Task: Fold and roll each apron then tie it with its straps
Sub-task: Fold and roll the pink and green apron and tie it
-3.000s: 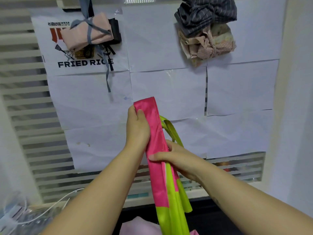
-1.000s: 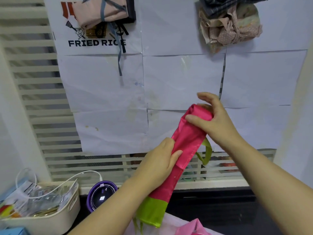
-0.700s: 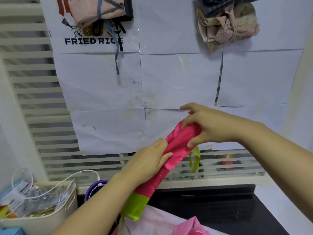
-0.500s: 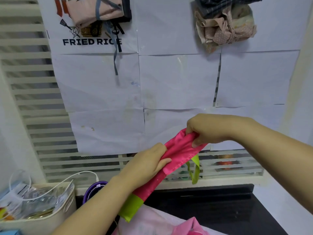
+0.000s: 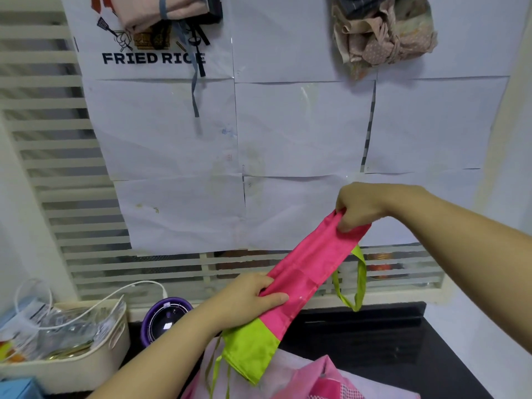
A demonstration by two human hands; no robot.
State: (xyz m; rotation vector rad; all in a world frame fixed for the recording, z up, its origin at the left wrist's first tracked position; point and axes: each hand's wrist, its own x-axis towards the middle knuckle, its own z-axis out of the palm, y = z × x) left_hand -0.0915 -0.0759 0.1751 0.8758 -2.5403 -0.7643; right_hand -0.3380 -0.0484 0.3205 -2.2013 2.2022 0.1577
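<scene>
Apron point(image 5: 309, 269) held midair btwn L hand point(image 5: 247, 298) & R hand point(image 5: 358, 207)

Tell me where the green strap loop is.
In the head view the green strap loop hangs right of centre, under the pink apron, below the right hand.

Place: a kitchen corner, in a home or a small eatery — the view does not show which.
Wall: a poster point(image 5: 152, 57) reading FRIED RICE with a spatula drawing, among plain paper sheets point(image 5: 302, 128) taped over a slatted window point(image 5: 43, 110).
Hanging: a pink apron bundle point(image 5: 149, 10) and a floral apron bundle point(image 5: 383, 36), both tied.
Counter: a black worktop point(image 5: 374, 335) with a cream basket point(image 5: 95, 361) of packets and cable, beside a purple round gadget point(image 5: 167, 318).
</scene>
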